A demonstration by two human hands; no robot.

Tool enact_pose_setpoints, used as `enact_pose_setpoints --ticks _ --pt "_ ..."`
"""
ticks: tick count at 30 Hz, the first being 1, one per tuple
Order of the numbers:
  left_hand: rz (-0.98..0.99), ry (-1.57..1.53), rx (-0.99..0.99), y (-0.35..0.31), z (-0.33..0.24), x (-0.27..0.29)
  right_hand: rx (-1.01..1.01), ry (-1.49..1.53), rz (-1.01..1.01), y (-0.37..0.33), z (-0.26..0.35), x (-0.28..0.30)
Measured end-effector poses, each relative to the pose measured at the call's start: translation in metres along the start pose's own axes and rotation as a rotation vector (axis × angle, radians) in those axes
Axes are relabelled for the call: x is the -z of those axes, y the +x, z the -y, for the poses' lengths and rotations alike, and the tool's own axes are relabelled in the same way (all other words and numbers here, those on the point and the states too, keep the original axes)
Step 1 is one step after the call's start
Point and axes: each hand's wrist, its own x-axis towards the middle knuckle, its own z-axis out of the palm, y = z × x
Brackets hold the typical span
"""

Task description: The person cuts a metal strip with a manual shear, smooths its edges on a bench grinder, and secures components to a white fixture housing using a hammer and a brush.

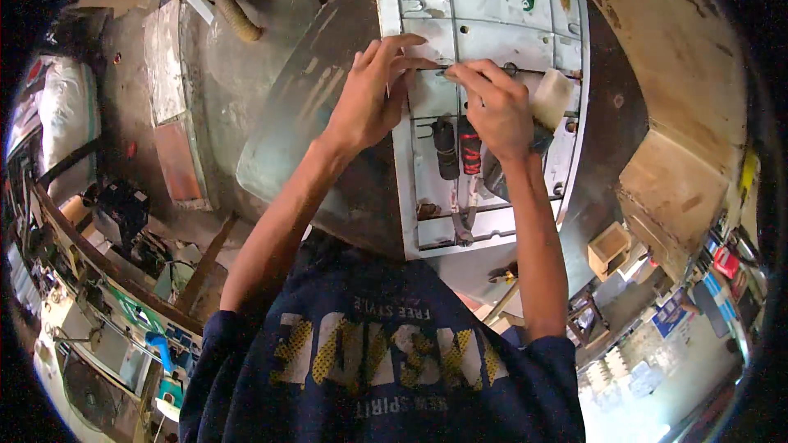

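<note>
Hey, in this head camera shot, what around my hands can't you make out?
All in the head view:
- What, if anything, the right hand pinches: too small, covered by its fingers.
- The left hand's palm: hidden behind the back of that hand.
- The dark object beside the right forearm: its full shape is partly hidden by that arm.
- The white panel's far end: cut off by the top edge.

Scuffed white metal panel (425, 100), long and narrow
It lies with its far end cut off from view, crossed by dark lines, pierced and slotted; at its middle is a thin dark piece (442, 73), too small to identify
</note>
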Motion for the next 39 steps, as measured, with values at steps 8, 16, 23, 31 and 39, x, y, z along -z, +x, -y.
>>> enact_pose_setpoints --ticks 8,16,23,31,39 --pt "0.064 0.107 -0.027 -0.003 -0.004 -0.003 0.012 -0.010 0.070 -0.005 -0.005 0.001" --pt "-0.334 0.131 0.069 -0.037 0.001 0.035 -0.518 -0.379 -0.306 -0.034 -0.009 0.051" --pt "-0.505 0.571 0.102 -0.037 0.042 0.093 -0.393 -0.678 0.362 -0.096 0.036 0.081" --pt "-0.528 0.584 0.542 0.006 0.104 0.077 0.204 -0.365 0.433 -0.091 -0.002 0.095" --pt "-0.402 0.747 0.496 0.009 0.083 0.074 -0.175 0.955 -0.604 -0.030 0.071 0.109"
